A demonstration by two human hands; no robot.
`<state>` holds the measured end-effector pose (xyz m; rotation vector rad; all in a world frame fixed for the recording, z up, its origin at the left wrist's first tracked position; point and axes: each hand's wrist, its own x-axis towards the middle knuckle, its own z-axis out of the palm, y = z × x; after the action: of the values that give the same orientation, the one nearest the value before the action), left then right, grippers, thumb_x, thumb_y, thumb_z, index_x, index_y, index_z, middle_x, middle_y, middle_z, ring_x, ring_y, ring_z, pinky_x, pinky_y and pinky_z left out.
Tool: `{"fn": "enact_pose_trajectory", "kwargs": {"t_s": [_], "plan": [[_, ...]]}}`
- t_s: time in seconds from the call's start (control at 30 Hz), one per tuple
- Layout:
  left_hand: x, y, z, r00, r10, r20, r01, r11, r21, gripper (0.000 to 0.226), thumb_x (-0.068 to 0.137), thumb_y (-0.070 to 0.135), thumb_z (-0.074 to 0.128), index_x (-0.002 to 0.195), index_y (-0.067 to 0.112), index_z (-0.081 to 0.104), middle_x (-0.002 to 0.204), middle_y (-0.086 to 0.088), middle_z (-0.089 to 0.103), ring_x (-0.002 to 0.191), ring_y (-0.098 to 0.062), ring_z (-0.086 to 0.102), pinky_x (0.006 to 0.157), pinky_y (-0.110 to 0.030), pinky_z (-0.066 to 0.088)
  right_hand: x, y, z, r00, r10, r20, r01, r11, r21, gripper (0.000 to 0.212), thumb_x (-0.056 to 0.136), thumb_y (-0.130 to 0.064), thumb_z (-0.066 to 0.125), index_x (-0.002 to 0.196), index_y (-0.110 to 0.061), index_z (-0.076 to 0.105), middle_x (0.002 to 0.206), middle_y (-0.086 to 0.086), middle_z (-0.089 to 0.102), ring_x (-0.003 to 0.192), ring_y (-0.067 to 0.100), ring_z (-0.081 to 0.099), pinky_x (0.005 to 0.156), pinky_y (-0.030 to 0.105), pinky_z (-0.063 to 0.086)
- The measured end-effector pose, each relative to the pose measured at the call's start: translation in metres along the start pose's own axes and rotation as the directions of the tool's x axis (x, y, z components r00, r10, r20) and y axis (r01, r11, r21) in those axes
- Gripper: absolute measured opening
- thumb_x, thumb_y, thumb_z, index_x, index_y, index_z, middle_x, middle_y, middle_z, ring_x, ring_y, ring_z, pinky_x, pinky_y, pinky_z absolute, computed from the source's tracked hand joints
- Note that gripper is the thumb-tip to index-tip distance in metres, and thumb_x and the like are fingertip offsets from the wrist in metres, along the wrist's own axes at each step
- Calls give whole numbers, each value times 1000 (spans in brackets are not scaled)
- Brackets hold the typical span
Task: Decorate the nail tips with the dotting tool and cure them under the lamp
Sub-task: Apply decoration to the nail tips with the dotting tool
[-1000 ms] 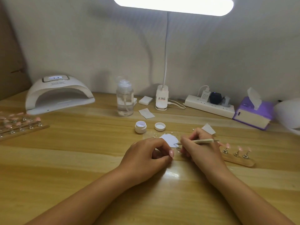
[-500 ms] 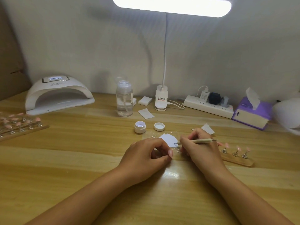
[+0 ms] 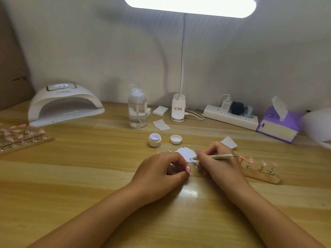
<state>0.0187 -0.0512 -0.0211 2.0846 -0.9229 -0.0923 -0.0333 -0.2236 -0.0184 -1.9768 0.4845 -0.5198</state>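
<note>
My right hand (image 3: pixel 217 163) grips a wooden dotting tool (image 3: pixel 219 156) like a pen. Its metal tip touches a small white paper (image 3: pixel 186 152) with loose flakes on it. My left hand (image 3: pixel 161 173) rests on the table just left of the paper, fingers loosely curled, thumb against the forefinger, and nothing shows in it. A wooden stand (image 3: pixel 261 177) with pink nail tips (image 3: pixel 264 163) on metal holders lies right of my right hand. The white curing lamp (image 3: pixel 64 104) stands at the back left, its display lit.
An open white jar (image 3: pixel 155 139) and its lid (image 3: pixel 176 139) sit behind the paper. A clear pump bottle (image 3: pixel 137 110), desk lamp base (image 3: pixel 177 108), power strip (image 3: pixel 231 117) and purple tissue box (image 3: pixel 278 125) line the back. More nail tips (image 3: pixel 21 136) stand at the left edge.
Almost nothing has moved. Both hands stay in place, and the tool's tip remains on the white paper.
</note>
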Motion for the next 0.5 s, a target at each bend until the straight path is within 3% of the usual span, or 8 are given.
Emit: {"fn": "enact_pose_trajectory", "kwargs": {"t_s": [0.5], "plan": [[0,-1,0,1000,-1,-5,1,1000,-16,6,85,32,72,83,36,67,82,21,65,60,1,52,64,-24,36,-1,-1,-1,999,-20,-27,21,999,28,24,82,-28,69,77,-7,58,61,-1,72,55,10,67,67,35,54]]}}
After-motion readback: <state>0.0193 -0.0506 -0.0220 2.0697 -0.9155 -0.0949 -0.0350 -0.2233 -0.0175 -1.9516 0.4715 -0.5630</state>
